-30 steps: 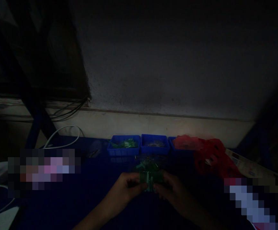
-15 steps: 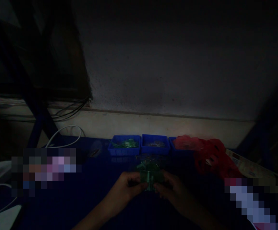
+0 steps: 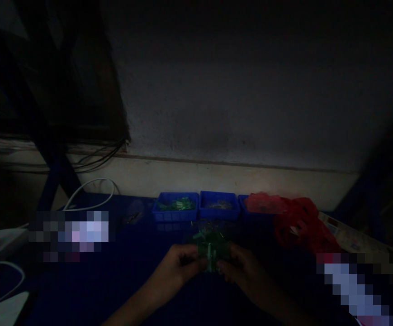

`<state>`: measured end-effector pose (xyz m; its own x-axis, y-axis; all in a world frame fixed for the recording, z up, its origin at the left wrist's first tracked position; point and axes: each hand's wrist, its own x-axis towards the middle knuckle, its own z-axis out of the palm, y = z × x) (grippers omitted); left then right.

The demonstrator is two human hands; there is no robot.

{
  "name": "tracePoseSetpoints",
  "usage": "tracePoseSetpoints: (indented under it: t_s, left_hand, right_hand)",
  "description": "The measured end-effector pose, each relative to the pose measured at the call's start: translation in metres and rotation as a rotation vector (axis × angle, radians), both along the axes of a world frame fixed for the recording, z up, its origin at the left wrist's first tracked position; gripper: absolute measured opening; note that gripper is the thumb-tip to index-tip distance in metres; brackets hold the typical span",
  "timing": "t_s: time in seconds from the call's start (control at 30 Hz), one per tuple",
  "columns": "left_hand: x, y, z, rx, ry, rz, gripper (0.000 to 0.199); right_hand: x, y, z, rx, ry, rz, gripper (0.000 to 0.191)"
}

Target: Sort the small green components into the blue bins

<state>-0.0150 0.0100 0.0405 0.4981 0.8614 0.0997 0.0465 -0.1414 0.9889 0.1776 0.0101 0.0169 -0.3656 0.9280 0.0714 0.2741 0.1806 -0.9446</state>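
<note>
Both hands meet low in the middle of the dim head view, over the dark blue table [image 3: 115, 280]. My left hand [image 3: 182, 262] pinches the left side of a small green piece [image 3: 211, 257]. The right side of the same piece is between the thumb and fingers of my right hand [image 3: 240, 266]. More green pieces [image 3: 208, 234] and a few thin shiny bits lie just behind the fingers. Fine detail of the held piece is lost in the dark.
Behind stand a blue bin [image 3: 175, 216] with green pieces, a blue bin [image 3: 219, 213] with small metallic bits, and another with pink-red material [image 3: 264, 203]. Red straps [image 3: 301, 222] lie to the right. A white cable [image 3: 110, 192] loops at the left.
</note>
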Motion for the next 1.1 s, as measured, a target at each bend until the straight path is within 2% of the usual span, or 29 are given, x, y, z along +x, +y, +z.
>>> tracePoseSetpoints:
  t_s: [0.33,0.67,0.9,1.1]
  left_hand:
    - [-0.001,0.0004,0.0016,0.019,0.047,0.024,0.023]
    - [-0.0029,0.0023,-0.0003,0.041,0.051,0.026,0.032]
    - [-0.0008,0.0003,0.0009,0.021,0.014,0.032,0.025]
    - [-0.0014,0.0032,-0.0067,-0.007,-0.012,0.078,0.017]
  right_hand:
    - [-0.0006,-0.0006,0.0031,-0.02,-0.024,-0.013,0.018]
    - [0.0008,0.0009,-0.0031,-0.009,-0.028,-0.027,0.014]
    - [0.0008,0.0019,-0.0011,0.013,-0.009,-0.008,0.015]
    - [0.0004,0.003,-0.0021,0.031,-0.009,-0.014,0.025]
